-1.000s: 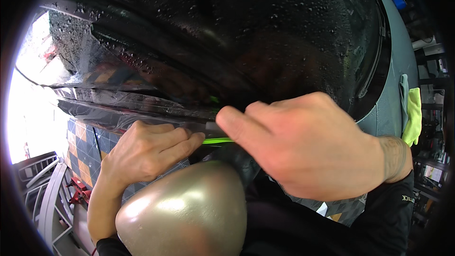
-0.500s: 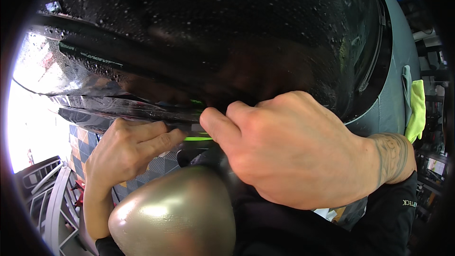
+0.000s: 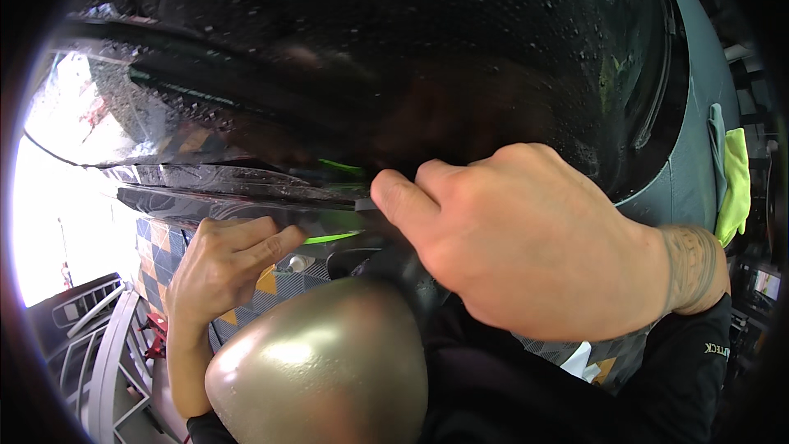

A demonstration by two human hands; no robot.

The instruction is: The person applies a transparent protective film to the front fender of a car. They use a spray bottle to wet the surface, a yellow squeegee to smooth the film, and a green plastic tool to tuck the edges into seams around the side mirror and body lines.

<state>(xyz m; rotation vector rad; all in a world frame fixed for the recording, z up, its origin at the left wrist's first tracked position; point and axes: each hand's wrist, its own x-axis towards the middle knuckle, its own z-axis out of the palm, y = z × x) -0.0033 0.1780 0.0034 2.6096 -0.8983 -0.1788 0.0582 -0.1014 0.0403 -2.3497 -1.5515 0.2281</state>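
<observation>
A large glossy black panel (image 3: 370, 57), like a wet car window, is beaded with droplets. Along its lower edge runs a dark, shiny, layered strip (image 3: 197, 207). My left hand (image 3: 222, 259) is closed at that strip's underside, fingers bent together, the thumb hidden. From its fingertips a thin bright green edge (image 3: 333, 238) stretches to the right; I cannot tell what it belongs to. My right hand (image 3: 526, 238) is closed against the panel's lower edge, knuckles up. A small grey piece (image 3: 364, 205) shows beside its index finger; what the fingers hold is hidden.
A bronze, rounded side mirror cover (image 3: 320, 362) juts up between my forearms. Grey car bodywork (image 3: 694, 148) curves along the right, with a yellow-green cloth (image 3: 734, 185) hanging there. Patterned flooring (image 3: 160, 251), a small white bottle (image 3: 301, 263) and a grey metal frame (image 3: 107, 353) lie below.
The whole view has shifted slightly. The gap between my hands has widened, and more of the green edge shows. The white bottle on the floor has come into view.
</observation>
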